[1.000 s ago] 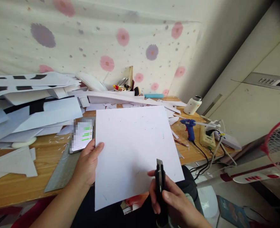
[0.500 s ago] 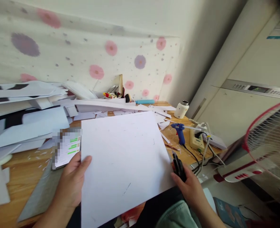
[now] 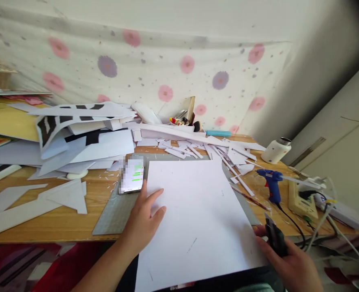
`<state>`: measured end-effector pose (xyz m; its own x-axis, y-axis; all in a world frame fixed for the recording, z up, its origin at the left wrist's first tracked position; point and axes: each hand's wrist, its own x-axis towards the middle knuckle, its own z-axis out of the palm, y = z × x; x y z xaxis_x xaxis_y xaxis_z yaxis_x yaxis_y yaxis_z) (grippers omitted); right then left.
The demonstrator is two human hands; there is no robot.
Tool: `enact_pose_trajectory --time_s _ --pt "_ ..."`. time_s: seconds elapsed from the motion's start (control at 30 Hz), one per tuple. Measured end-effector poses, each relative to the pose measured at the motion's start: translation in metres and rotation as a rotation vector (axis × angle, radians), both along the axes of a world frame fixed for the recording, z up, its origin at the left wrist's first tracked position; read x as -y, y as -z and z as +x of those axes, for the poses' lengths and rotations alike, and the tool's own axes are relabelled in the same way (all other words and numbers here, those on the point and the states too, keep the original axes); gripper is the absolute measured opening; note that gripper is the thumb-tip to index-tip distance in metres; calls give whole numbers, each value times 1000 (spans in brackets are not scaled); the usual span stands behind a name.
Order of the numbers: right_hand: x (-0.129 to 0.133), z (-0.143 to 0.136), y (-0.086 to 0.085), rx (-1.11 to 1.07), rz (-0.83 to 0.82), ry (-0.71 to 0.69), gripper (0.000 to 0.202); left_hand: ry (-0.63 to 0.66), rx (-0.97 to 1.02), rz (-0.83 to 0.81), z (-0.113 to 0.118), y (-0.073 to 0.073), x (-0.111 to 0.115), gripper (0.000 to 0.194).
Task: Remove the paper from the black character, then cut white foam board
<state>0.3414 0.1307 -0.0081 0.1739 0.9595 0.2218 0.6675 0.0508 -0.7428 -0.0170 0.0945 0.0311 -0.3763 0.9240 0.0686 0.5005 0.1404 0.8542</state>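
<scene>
A large white board (image 3: 194,215) with faint pencil marks lies partly over the grey cutting mat (image 3: 114,217), its lower end reaching past the table's near edge. My left hand (image 3: 145,219) rests at the board's left side, fingers apart, thumb and fingertips on its surface. In my right hand (image 3: 291,255) is a black utility knife (image 3: 276,237), blade out and pointing up. That hand's thumb and fingers also meet the board's right edge. Close to my left fingertips, a phone (image 3: 133,174) with a lit, partly blurred screen lies on the mat.
White offcuts (image 3: 179,148) litter the table's back. A blue glue gun (image 3: 272,184), a white jar (image 3: 276,150) and a power strip (image 3: 302,198) with cables stand on the right. Stacked sheets (image 3: 84,142) fill the left, with cut pieces (image 3: 60,196) in front.
The view has swung left. The board has come down flatter onto the table. My left hand has loosened from its edge and spread its fingers on top; my right still holds the knife.
</scene>
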Motion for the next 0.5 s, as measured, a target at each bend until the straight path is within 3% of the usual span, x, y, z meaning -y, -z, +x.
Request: enact_pose_trajectory --time_s 0.1,0.23,0.3,0.5 --pt "1 -3 0 22 36 -58 36 124 -246 -53 -2 6 9 52" --pt "5 -4 -4 26 106 -123 33 162 -508 164 -9 21 22 43" --pt "8 -7 -6 -6 94 -125 33 252 -617 235 -15 30 29 44" --pt "15 -27 -5 -241 -56 -110 36 521 -922 208 -43 60 53 72"
